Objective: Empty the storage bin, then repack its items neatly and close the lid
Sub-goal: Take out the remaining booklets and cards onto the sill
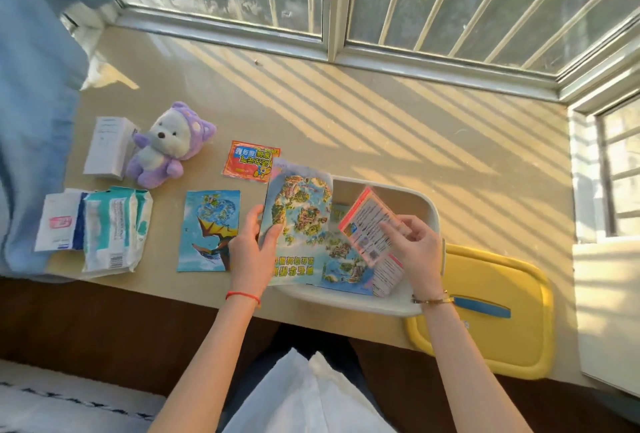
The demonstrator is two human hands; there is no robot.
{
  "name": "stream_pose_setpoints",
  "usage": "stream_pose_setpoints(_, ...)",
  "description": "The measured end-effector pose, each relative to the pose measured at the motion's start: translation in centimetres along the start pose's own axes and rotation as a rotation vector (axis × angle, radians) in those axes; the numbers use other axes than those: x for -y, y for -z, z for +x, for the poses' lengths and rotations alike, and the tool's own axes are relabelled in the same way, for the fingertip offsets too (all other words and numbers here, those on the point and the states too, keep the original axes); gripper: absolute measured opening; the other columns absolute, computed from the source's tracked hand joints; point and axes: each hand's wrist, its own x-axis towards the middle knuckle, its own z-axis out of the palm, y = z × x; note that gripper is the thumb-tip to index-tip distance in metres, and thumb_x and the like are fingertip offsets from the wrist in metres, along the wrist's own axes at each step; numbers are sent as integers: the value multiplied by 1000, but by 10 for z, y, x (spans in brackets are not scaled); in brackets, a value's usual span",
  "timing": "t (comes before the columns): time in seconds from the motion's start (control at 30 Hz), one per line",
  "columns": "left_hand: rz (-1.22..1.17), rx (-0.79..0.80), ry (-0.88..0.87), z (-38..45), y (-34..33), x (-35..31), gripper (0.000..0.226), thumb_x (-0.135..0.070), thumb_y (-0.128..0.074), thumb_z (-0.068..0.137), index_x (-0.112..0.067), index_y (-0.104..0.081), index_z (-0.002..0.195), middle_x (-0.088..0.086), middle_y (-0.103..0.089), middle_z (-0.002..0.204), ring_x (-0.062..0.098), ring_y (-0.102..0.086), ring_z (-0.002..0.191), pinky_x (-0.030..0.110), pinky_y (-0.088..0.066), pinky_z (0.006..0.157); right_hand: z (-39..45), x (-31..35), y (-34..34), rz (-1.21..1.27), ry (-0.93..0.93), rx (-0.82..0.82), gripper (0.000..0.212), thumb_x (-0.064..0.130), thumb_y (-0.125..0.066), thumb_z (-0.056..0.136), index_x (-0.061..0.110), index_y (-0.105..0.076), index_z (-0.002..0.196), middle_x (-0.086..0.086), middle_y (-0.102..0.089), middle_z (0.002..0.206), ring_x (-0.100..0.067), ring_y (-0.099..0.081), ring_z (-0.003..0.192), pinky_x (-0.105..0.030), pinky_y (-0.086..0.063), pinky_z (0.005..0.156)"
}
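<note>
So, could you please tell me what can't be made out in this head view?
- Storage bin interior: covered by the map leaflet and pink-edged leaflet, so what is left inside is hidden.
- Small print on the white box: too small.
- Yellow lid near-left corner: hidden behind the right forearm.
- Left hand fingertips: behind the map leaflet.

bin mouth blocked by map leaflet, far sill open
</note>
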Motion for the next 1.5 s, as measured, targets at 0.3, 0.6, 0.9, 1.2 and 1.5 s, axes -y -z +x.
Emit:
stream_pose_setpoints(0.3,-134,-71,47,-17,87,-3,33,-18,-57,93,-20,-49,125,5,-68,92,16,-66,80,28,-54,65,-22,83,-66,146,1,86,19,28,-67,89,12,-71,99,-5,-75,91,-20,-72,88,-38,-60,75)
stream_pose_setpoints(0.6,-220,-34,142,29,172,54,31,-19,-56,94,-26,-47,123,-3,-65,104,10,-66,92,27,-56,68,3,116,-184,48,-113,212,20,25,-58,93,16,-66,109,-3,-73,100,-15,-72,90,-43,-60,81)
stream_pose_setpoints(0.9,-184,105,262,104,204,128,30,-16,-58,92,-28,-47,118,-6,-64,100,6,-66,87,22,-55,63,60,111,-290,-52,-163,37,15,25,-63,91,14,-65,102,-3,-71,95,-14,-70,83,-21,-57,63)
stream_pose_setpoints(1.2,-181,170,437,133,152,187,30,-18,-57,92,-26,-46,119,-1,-68,104,14,-68,86,39,-58,72,136,49,-337,-159,-279,-31,21,24,-61,92,10,-64,108,-7,-71,100,-19,-70,87,-26,-59,68)
stream_pose_setpoints(1.5,-57,185,488,149,115,226,35,-19,-56,93,-21,-45,126,-1,-67,105,15,-66,87,42,-57,75,196,-3,-371,-401,-178,36,24,24,-61,91,8,-62,109,0,-66,95,-10,-64,79,-8,-45,51)
